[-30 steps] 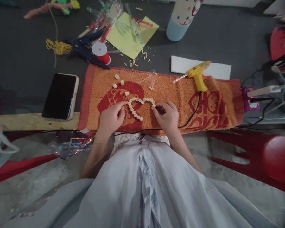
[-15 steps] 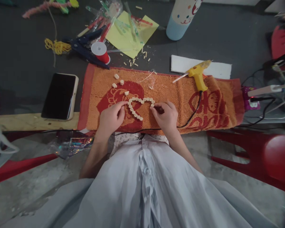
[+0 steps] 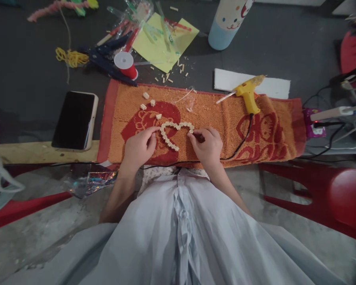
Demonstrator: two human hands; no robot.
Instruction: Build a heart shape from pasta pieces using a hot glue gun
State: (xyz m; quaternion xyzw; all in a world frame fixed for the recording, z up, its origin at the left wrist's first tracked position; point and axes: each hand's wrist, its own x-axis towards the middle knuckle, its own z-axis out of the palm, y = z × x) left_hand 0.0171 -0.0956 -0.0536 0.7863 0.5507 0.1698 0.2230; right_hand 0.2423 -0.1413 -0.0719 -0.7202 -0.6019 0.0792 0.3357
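Observation:
An unclosed heart outline of small pale pieces (image 3: 168, 141) lies on the orange towel (image 3: 207, 107); its lower right side is open. My left hand (image 3: 140, 147) pinches the heart's upper left edge between thumb and fingertips. At the right end of the outline, my right hand (image 3: 208, 145) has its thumb and index finger closed on the pale pieces. Several loose pale clusters (image 3: 152, 103) rest on the towel above my left hand.
A yellow glue gun (image 3: 248, 95) lies on a white strip (image 3: 274, 86), its cord crossing the towel. A phone (image 3: 74, 120) is at the left. Behind are a red spool (image 3: 127, 67), blue pliers (image 3: 102, 59), yellow paper (image 3: 154, 43) and a bottle (image 3: 225, 25).

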